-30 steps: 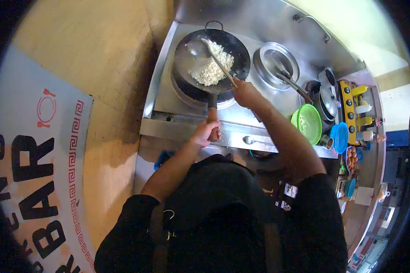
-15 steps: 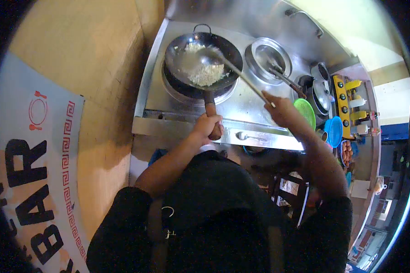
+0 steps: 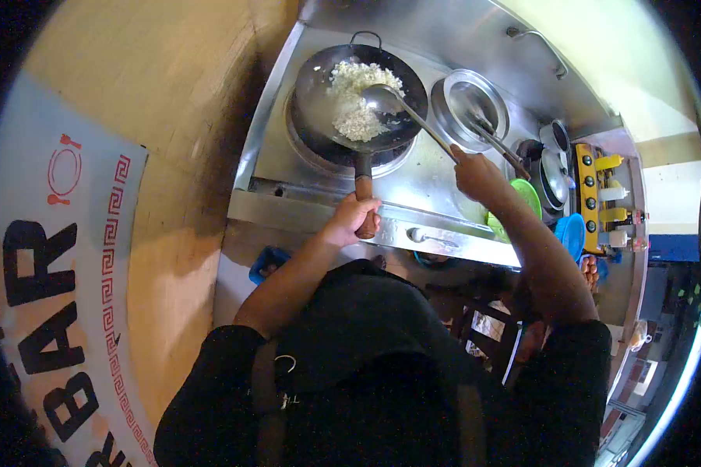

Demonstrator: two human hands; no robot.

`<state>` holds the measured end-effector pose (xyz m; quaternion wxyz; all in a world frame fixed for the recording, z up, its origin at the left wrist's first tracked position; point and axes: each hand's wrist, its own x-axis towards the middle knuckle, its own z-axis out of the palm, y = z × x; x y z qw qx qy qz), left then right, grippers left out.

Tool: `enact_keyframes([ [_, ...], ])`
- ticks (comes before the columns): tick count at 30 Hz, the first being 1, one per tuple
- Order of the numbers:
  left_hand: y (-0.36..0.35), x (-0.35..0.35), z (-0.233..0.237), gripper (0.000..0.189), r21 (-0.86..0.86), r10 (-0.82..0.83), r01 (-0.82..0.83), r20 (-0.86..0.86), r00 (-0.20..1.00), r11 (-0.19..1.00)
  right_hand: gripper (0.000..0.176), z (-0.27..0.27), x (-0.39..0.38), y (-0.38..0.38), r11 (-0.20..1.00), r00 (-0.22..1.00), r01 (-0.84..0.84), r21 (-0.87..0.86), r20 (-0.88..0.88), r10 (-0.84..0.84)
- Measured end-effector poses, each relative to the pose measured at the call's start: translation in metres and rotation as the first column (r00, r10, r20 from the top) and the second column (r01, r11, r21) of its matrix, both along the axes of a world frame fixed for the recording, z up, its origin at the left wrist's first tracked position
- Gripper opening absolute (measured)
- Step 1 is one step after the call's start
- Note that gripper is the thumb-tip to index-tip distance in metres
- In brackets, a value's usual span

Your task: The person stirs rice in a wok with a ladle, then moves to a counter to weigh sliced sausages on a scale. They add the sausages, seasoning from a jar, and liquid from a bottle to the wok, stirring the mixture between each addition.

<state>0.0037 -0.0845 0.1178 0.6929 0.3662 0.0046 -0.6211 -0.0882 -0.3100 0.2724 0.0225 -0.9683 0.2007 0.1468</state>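
A dark wok sits on the left burner, its loop handle at the far side. Whitish grains that look like rice lie in its middle and far part. My left hand is closed around the wok's wooden handle on the near side. My right hand grips the long shaft of a metal ladle. The ladle's bowl rests among the grains, near the wok's centre. Under my right forearm, partly covered, is a green bowl.
Right of the wok stands a metal pot with a long-handled utensil in it. A lidded pan, a blue basin and a yellow rack with squeeze bottles line the right side. A wall and a banner stand left.
The grains are spread more toward the wok's far side. The ladle's bowl, blurred before, now shows sharply near the centre. The whole view has shifted slightly. Both hands keep their holds.
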Motion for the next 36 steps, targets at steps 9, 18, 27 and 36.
enact_keyframes([
  [9, 0.008, 0.018, -0.017, 0.013, 0.066, -0.11, 0.108, 0.026, 0.994, 0.992, 0.045, 0.011, 0.011, 0.098, 0.994, 0.993, -0.069, -0.079, -0.104, 0.061],
  [18, 0.072, -0.008, 0.139, 0.015, -0.096, -0.073, 0.045, -0.315, 0.946, 0.994, 0.063, 0.117, -0.032, 0.103, 0.985, 0.982, -0.001, 0.172, -0.188, 0.034],
  [27, 0.058, -0.02, 0.124, 0.011, 0.058, -0.093, 0.094, -0.022, 0.995, 0.994, 0.051, 0.069, -0.034, 0.062, 0.967, 0.992, 0.0, 0.255, 0.119, -0.032],
  [36, 0.02, 0.014, 0.032, 0.012, -0.121, -0.057, 0.046, -0.089, 0.994, 0.992, 0.06, 0.068, -0.054, 0.084, 0.976, 0.982, 0.047, 0.211, -0.189, -0.006],
])
